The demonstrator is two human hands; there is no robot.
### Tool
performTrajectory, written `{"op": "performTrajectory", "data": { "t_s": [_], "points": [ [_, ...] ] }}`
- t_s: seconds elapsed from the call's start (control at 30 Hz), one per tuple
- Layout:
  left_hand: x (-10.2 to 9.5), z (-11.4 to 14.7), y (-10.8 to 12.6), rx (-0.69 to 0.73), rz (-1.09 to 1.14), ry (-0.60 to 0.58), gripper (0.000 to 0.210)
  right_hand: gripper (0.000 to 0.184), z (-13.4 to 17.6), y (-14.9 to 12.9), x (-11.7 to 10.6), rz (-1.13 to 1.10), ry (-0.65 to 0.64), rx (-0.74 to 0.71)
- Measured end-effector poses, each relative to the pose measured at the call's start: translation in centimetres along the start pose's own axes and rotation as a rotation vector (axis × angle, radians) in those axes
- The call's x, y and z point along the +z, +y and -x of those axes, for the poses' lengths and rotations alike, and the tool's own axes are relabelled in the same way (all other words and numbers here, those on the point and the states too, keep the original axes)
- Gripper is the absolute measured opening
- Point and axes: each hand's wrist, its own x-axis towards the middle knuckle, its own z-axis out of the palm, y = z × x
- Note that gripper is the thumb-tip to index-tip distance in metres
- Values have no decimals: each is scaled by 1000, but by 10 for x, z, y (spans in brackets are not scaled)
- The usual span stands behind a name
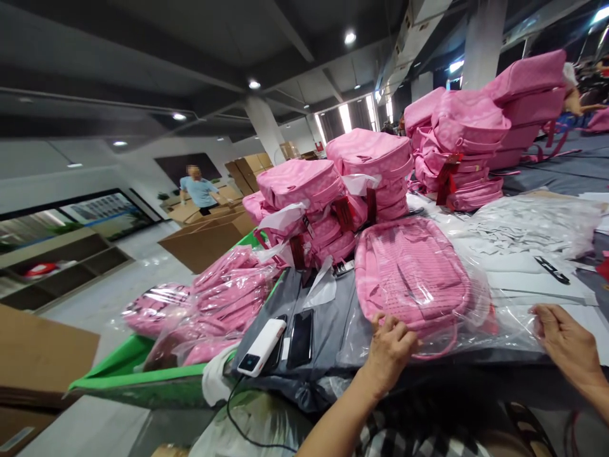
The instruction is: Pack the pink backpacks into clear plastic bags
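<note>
A pink backpack lies flat at the table's near edge, inside a clear plastic bag. My left hand has its fingers curled over the backpack's near left edge, gripping it through the film. To the right, my right hand pinches the loose edge of the plastic bag, stretched out from the backpack. A thin pink strap loop shows between the hands at the near side. White sheets with a black printed mark lie beyond my right hand.
Stacks of pink backpacks with red tags stand behind. At left, a green-rimmed bin holds bagged pink items. A white power bank and a dark phone lie on the table. A person stands by cardboard boxes.
</note>
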Motion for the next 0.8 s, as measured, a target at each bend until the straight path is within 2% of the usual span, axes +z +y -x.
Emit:
{"op": "performTrajectory", "data": {
  "t_s": [0.07, 0.13, 0.27, 0.33, 0.43, 0.5, 0.57, 0.63, 0.8],
  "points": [
    [1, -5, -6, -40, 57, -51, 20, 59, 2, -2, -2, -68, -5, 45],
    [3, -14, -14, -182, 197, -133, 24, 61, 2, -6, -4, -181, 1, 108],
    [9, -33, -32, -594, 759, -374, 38, 69, -7, -10, 3, -360, 45, 267],
    [11, -36, -36, -721, 974, -436, 43, 71, -14, -11, 10, -406, 64, 328],
    [12, -36, -36, -743, 1050, -414, 45, 71, -21, -10, 13, -418, 60, 355],
    [12, -36, -35, -741, 1035, -403, 44, 66, -25, -7, 5, -384, 38, 348],
    [11, -37, -34, -759, 1025, -400, 44, 59, -32, -1, -15, -319, 25, 301],
    [9, -39, -33, -775, 1030, -404, 45, 53, -44, 10, -46, -197, 53, 227],
    [2, -40, -30, -806, 1035, -404, 48, 24, -91, 29, -149, 333, 366, 68]
  ]
}}
